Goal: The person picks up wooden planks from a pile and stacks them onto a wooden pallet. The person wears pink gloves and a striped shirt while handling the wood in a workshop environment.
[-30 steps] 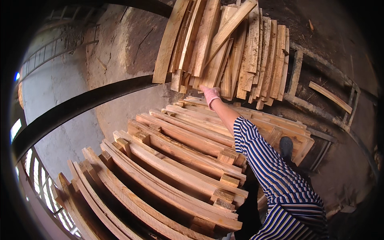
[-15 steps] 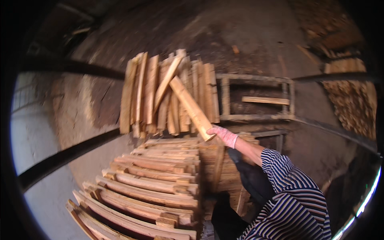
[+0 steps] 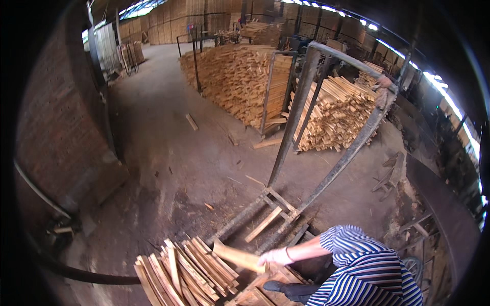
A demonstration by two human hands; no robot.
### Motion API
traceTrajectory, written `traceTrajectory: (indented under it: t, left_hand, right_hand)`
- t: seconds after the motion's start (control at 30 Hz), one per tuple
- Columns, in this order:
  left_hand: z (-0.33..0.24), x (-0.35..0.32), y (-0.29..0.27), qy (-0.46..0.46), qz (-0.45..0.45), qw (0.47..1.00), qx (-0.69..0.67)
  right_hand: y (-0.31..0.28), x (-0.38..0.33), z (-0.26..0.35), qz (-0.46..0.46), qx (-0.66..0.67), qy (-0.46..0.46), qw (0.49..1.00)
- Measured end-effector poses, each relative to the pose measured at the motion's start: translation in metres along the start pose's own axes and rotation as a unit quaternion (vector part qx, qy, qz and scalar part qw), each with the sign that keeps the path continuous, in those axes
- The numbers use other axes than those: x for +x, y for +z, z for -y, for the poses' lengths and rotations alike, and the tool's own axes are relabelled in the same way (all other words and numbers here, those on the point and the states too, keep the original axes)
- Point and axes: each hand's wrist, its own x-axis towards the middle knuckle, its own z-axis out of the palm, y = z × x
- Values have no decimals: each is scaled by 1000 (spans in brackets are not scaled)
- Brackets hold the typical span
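Head view: the right hand (image 3: pixel 275 256) is clamped on the right end of a board (image 3: pixel 237 256), which stretches leftward from the fingers toward a pile of boards (image 3: pixel 186 275). It looks flat, pale yellow-brown and slightly blurred.

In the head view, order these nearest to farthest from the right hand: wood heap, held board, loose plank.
1. Held board: in the right hand, extending left.
2. Loose plank: ahead, at the base of the metal frame.
3. Wood heap: farthest, ahead and right, beyond the frame.
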Motion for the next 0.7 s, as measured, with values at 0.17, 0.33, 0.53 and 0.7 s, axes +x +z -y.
traceTrajectory:
  t: [0.17, 0.33, 0.53, 0.7]
  left_hand:
    - [-18, 20, -31, 32, 0, 999, 26]
    - [-54, 36, -30, 58, 15, 998, 16]
    - [-65, 45, -38, 70, 34, 996, 47]
    - [-70, 47, -50, 74, 44, 993, 77]
  right_hand:
    - [44, -157, 195, 178, 325, -184, 910]
    - [76, -428, 388, -149, 38, -784, 601]
    - [156, -439, 414, -174, -9, -792, 585]
    - [198, -288, 295, -104, -151, -620, 762]
